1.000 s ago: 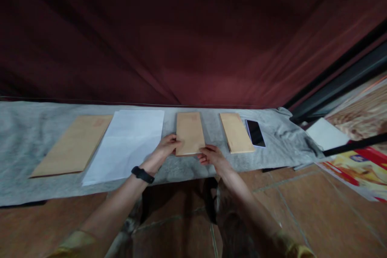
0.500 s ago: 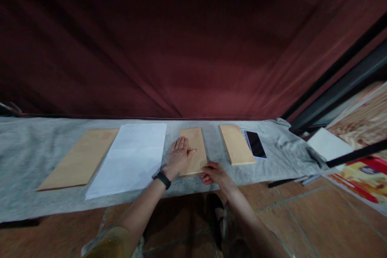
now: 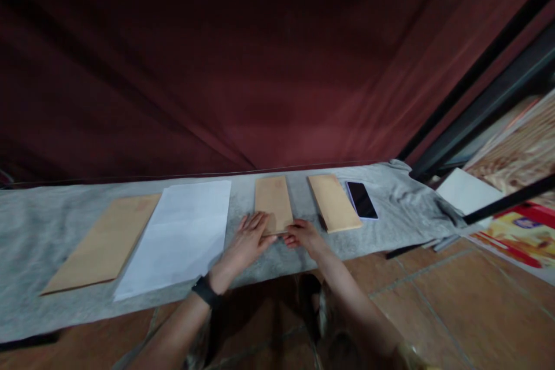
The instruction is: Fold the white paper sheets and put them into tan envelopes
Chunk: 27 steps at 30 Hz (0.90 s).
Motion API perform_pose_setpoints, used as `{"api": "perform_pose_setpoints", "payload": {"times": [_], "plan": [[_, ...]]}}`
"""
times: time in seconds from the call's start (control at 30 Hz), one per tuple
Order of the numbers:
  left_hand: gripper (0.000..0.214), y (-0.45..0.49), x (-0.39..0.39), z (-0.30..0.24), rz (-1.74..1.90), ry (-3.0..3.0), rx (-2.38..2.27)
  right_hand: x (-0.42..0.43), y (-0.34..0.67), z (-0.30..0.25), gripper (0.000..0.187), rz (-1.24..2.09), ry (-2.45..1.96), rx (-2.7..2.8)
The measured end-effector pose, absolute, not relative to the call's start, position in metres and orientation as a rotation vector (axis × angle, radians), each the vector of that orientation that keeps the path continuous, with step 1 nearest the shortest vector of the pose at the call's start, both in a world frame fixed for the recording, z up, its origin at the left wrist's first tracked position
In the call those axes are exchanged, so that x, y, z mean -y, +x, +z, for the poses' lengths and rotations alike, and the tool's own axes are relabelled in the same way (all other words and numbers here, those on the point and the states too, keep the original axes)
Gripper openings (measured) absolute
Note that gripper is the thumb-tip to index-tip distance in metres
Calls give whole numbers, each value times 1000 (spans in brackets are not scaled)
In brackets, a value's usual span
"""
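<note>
A brown paper envelope (image 3: 274, 196) lies on the grey cloth in front of me, its near edge between my two hands. My left hand (image 3: 249, 241), with a dark watch (image 3: 207, 291) on the wrist, rests its stretched fingers on the envelope's near left corner. Its thumb reaches along the near edge. At the near right corner, my right hand (image 3: 302, 235) has its fingers curled and closed on the envelope's edge. White paper sheets (image 3: 182, 231) lie to the left of my left hand. Right of my right hand is a stack of brown envelopes (image 3: 335, 202).
A larger brown envelope (image 3: 104, 243) lies at the far left of the cloth-covered table (image 3: 26, 248). A phone (image 3: 362, 200) lies beside the right-hand stack. A dark red curtain (image 3: 260, 69) hangs behind. Black bars (image 3: 481, 69) and a red-yellow box (image 3: 520, 234) stand at right.
My left hand has slid back from the envelope's middle to its near edge, with the thumb now near my right fingers. The view has shifted slightly.
</note>
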<state>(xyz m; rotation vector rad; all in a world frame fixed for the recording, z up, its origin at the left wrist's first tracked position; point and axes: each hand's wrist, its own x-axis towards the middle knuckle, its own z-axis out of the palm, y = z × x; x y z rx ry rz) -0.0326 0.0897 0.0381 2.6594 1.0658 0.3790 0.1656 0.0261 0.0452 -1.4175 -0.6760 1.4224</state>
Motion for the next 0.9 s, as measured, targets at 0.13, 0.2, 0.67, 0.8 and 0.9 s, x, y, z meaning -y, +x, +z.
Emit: {"api": "perform_pose_setpoints", "payload": {"times": [0.13, 0.2, 0.67, 0.8, 0.9], "plan": [[66, -35, -78, 36, 321, 2713, -940, -28, 169, 45, 14, 1527, -1427, 693], [62, -33, -77, 38, 310, 2723, -918, -27, 171, 46, 16, 1567, -1437, 741], [44, -32, -81, 41, 330, 2579, -896, -26, 193, 37, 19, 1254, -1806, 1044], [36, -33, -79, 40, 358, 2537, -907, -21, 197, 37, 11, 884, -2010, 1378], [28, -33, -79, 38, 408, 2477, -920, -16, 198, 40, 16, 671, -2013, 1509]]}}
